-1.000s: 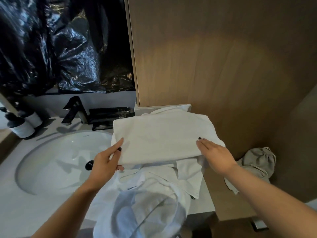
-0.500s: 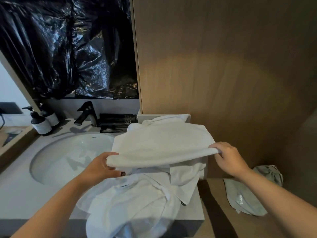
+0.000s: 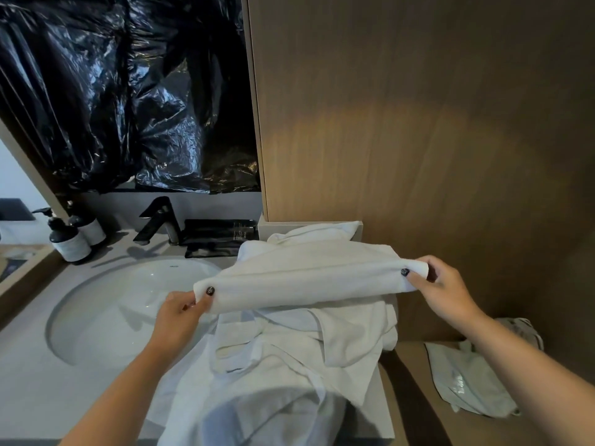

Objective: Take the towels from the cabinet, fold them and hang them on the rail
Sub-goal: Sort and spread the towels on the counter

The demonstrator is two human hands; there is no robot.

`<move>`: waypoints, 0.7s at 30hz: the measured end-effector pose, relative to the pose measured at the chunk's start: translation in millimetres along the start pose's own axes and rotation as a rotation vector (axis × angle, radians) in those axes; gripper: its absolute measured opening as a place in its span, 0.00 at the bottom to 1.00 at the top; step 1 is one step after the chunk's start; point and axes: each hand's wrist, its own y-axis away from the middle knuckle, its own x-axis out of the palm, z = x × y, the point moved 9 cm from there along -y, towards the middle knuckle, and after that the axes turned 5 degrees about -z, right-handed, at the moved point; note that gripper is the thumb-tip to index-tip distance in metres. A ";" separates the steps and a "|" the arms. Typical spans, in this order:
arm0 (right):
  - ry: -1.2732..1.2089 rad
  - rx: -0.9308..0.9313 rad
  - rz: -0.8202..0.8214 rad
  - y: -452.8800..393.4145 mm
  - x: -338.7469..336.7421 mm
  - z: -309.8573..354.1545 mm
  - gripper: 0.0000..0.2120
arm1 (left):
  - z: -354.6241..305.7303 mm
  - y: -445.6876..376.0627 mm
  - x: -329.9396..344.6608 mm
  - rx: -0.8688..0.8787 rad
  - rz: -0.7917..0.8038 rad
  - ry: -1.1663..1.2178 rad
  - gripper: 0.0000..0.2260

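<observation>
A folded white towel (image 3: 306, 278) is stretched level between my hands above the counter. My left hand (image 3: 182, 313) pinches its near left corner, thumb on top. My right hand (image 3: 441, 288) grips its right end, fingers curled round the fold. Under it lies a loose heap of white towels (image 3: 289, 355), spilling over the counter's front edge towards me. No rail is in view.
A white basin (image 3: 122, 310) is set in the grey counter (image 3: 25, 381) at left, with a black tap (image 3: 161, 220) and two pump bottles (image 3: 69, 239) behind. A wooden cabinet panel (image 3: 418, 123) rises right. A grey-green cloth (image 3: 473, 378) lies on the lower wooden ledge.
My hands went from lying flat on the towel to gripping its two ends, and they have lifted its near edge up off the heap. The view tilted upward.
</observation>
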 end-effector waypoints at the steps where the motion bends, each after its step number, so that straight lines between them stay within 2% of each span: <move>1: -0.043 0.020 -0.024 0.1 0.1 0.2 0.03 | -1.3 -3.4 1.8 -0.009 -0.018 0.067 0.19; 3: -0.134 0.069 -0.070 -1.2 1.8 -0.4 0.03 | -4.6 -8.2 8.2 -0.016 -0.036 0.205 0.10; 9: -0.216 0.044 -0.237 -11.8 10.0 8.0 0.03 | -15.4 -20.2 22.5 0.026 -0.163 0.373 0.07; 15: 0.014 -0.016 -0.316 -20.2 23.5 16.7 0.06 | 5.3 -36.8 20.9 0.048 -0.323 0.196 0.13; 21: 0.135 0.035 -0.356 -29.9 31.6 9.9 0.06 | 15.4 -49.6 32.6 -0.029 -0.309 0.173 0.13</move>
